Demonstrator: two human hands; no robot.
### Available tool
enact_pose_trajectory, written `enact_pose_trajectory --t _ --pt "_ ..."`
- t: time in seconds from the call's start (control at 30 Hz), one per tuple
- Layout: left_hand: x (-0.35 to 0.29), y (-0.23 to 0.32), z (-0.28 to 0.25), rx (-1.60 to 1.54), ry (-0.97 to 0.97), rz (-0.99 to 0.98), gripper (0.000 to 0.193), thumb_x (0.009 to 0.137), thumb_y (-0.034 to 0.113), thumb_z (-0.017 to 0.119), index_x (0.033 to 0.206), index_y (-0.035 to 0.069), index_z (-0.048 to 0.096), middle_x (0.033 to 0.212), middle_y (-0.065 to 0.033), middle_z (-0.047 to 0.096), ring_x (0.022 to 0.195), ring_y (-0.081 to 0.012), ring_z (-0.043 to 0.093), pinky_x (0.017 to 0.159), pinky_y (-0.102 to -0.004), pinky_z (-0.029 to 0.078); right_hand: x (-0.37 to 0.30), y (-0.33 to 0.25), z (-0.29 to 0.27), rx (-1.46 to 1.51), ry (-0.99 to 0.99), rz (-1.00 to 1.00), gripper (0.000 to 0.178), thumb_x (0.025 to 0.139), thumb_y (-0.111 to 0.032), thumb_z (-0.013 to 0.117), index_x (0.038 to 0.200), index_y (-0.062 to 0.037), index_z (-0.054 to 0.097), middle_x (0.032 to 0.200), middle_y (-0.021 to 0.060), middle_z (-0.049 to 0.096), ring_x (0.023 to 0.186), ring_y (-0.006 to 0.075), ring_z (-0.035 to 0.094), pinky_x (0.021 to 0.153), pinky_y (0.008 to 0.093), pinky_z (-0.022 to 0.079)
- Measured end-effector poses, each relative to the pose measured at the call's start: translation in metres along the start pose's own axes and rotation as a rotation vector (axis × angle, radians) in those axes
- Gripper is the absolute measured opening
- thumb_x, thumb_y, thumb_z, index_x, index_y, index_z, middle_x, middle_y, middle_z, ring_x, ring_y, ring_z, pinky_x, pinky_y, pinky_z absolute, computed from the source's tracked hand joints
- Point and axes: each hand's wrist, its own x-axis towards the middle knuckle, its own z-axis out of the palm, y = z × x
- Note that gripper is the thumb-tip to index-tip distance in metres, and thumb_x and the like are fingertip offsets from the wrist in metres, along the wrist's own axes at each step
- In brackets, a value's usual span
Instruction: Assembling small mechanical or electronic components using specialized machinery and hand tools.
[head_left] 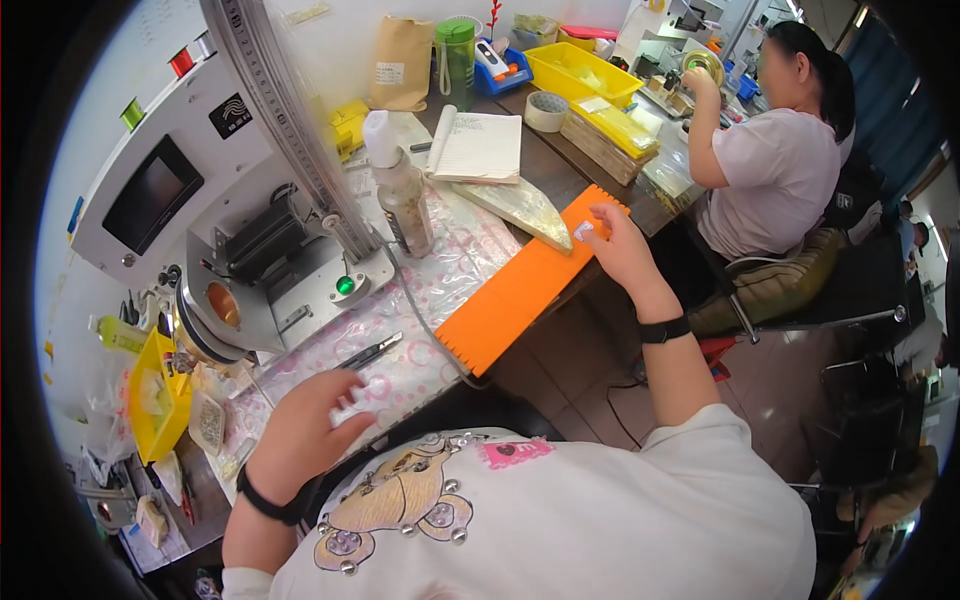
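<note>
My right hand point(625, 252) is over the far end of a long orange board with notched ends point(525, 290). Its fingers are closed on a small white piece point(583, 231), too small to name. Beside the board lies a pale, flat, tapered slab point(515, 210). My left hand point(305, 425) hovers near the table's front edge, its thumb and fingers apart; I see nothing held in it. Just beyond that hand a utility knife point(370, 352) rests on the pink-and-white plastic table cover point(330, 335).
At left stands a machine with a dark screen point(153, 195) and a lit green button point(345, 285). A spray bottle point(400, 200), an open notebook point(480, 145), a tape roll point(546, 111) and yellow bins point(580, 75) point(160, 395) surround the work area. Another person point(770, 170) sits at the right.
</note>
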Motion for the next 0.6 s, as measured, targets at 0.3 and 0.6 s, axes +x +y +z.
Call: enact_pose_trajectory --t 0.3,0.6 --pt "0.072 0.036 0.079 0.44 -0.005 0.234 0.069 0.068 0.03 0.074 0.124 0.005 0.043 0.117 -0.016 0.048 0.106 -0.0318 0.048 0.088 -0.0394 0.041 0.005 -0.001 -0.02 -0.375 -0.054 -0.245 0.045 0.082 -0.028 0.06 0.117 -0.0017 0.051 0.124 0.0188 0.05 0.117 0.033 0.045 0.098 0.0378 0.037" --pt "0.089 0.036 0.101 0.573 0.139 0.138 0.07 0.065 0.025 0.074 0.125 0.006 0.042 0.119 -0.0165 0.046 0.108 -0.0317 0.047 0.09 -0.0429 0.038 0.001 0.01 -0.011 -0.51 -0.019 -0.372 0.033 0.081 -0.033 0.055 0.097 -0.0039 0.055 0.11 0.0181 0.054 0.104 0.0345 0.051 0.084 0.05 0.041"
